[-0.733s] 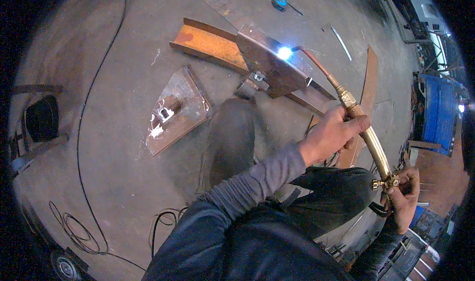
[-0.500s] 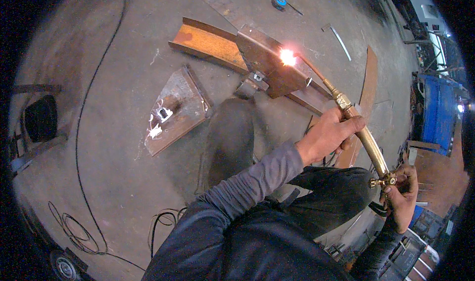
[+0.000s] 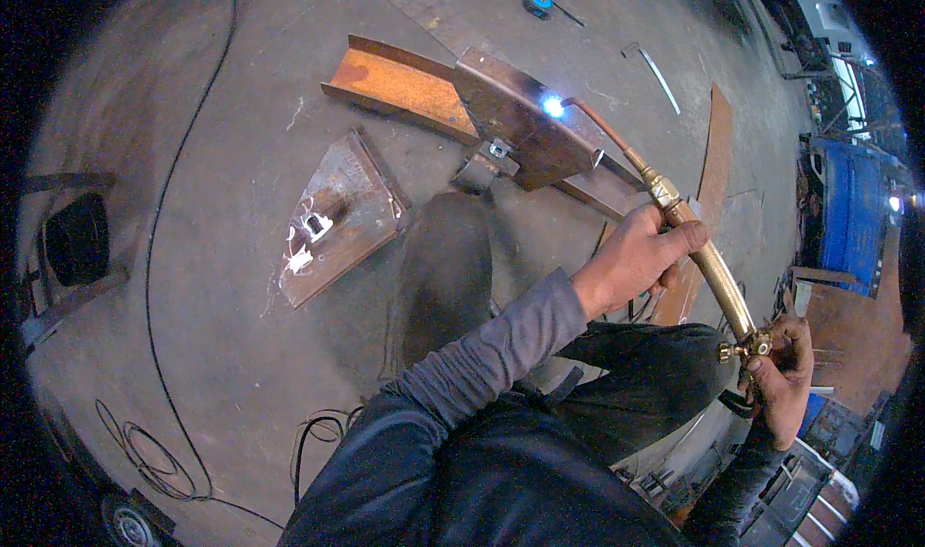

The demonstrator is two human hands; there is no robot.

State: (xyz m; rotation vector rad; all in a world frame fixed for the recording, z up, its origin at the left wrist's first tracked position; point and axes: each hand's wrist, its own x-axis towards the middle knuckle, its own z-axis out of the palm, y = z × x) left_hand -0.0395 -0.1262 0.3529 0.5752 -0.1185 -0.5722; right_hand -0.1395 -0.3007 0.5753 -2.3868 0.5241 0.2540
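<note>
I note scuffed grey workshop floor (image 3: 231,220) | brass torch (image 3: 721,282), copper neck (image 3: 609,129), tip glaring at brown steel channel (image 3: 509,99) | left hand (image 3: 634,258) gripping torch mid-length, right hand (image 3: 785,378) gripping its valve end (image 3: 747,351)

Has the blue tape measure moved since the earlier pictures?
No; the tape measure keeps the same place, up and left of the long brown strip.

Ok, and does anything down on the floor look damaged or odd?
Two things. Stark white patches stand out on the brownish steel plate at left; I can't tell what they are. The channel beside the steel piece at the flame looks rusty orange inside, unlike that darker piece.
</note>
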